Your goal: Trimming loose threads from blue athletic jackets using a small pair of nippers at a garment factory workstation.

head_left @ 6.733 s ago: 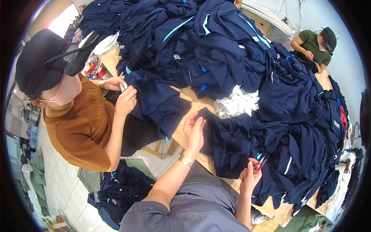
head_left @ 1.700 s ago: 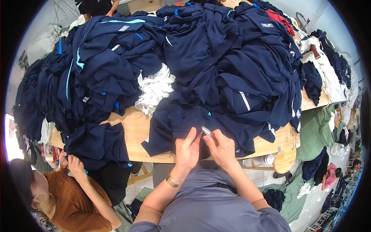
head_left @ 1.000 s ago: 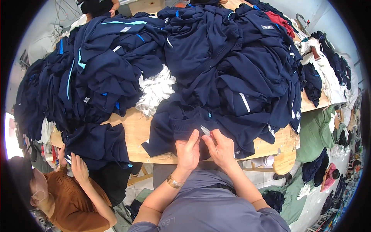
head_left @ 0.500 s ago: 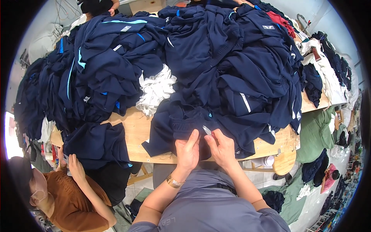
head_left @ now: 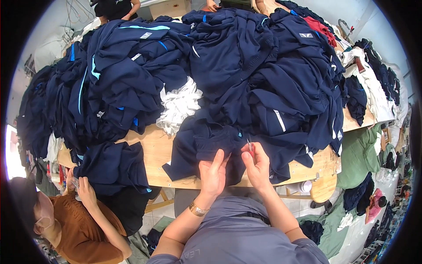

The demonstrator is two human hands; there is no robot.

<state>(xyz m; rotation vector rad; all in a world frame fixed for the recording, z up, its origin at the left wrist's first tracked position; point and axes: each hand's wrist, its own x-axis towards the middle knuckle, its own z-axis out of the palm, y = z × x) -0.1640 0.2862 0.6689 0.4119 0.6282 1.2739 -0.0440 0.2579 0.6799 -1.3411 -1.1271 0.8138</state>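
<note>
A navy garment (head_left: pixel 184 152) lies at the table's near edge, its gathered elastic waistband (head_left: pixel 213 141) turned toward me. My left hand (head_left: pixel 212 177) is closed on the waistband, thumb on top and the other fingers underneath. Small thread snips (head_left: pixel 249 144) with pointed metal blades and a bit of red stick up from my right hand (head_left: pixel 258 168), whose fingers are wrapped around them. The blades stand just right of the waistband, apart from it. A small light-blue tab (head_left: pixel 240 135) shows on the cloth near the blade tips.
Large heaps of navy clothes (head_left: pixel 294 75) cover the wooden table (head_left: pixel 158 165). White strips (head_left: pixel 180 105) lie bunched between them. At the left, a co-worker in brown (head_left: pixel 83 220) handles another navy garment (head_left: pixel 114 165). Other people's arms show across the table. A wooden stool (head_left: pixel 323 189) stands at right.
My right hand has moved slightly right, away from the waistband, and the snips now point more upright. My left hand keeps its hold. Across the table, another person's hands have come into view.
</note>
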